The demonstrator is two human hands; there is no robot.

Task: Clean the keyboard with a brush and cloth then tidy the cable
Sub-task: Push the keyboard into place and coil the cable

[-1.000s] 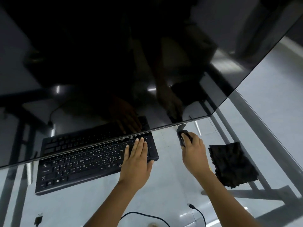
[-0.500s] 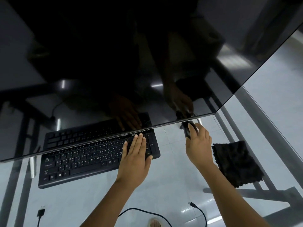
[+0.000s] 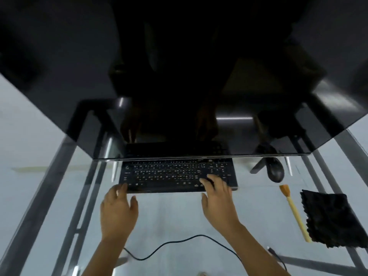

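The black keyboard (image 3: pixel 169 174) lies on the glass table (image 3: pixel 171 214), half under the monitor's lower edge. My left hand (image 3: pixel 117 212) curls its fingers over the keyboard's front-left corner. My right hand (image 3: pixel 217 200) grips the front-right part, fingers on the keys and thumb at the front edge. A wooden-handled brush (image 3: pixel 294 212) lies to the right, bristles pointing away from me. The black cloth (image 3: pixel 332 218) lies just right of the brush. The black cable (image 3: pixel 179 241) snakes loosely across the glass between my forearms; its plug (image 3: pixel 272 251) rests near my right arm.
A large dark monitor (image 3: pixel 179 76) overhangs the back of the table. A black mouse (image 3: pixel 275 172) sits right of the keyboard, beside the monitor's foot. Metal frame bars (image 3: pixel 39 206) show through the glass at left and right.
My right hand let go of the mouse and came onto the keyboard's right end. My left hand shifted from the right side to the front-left corner. The brush has come into view.
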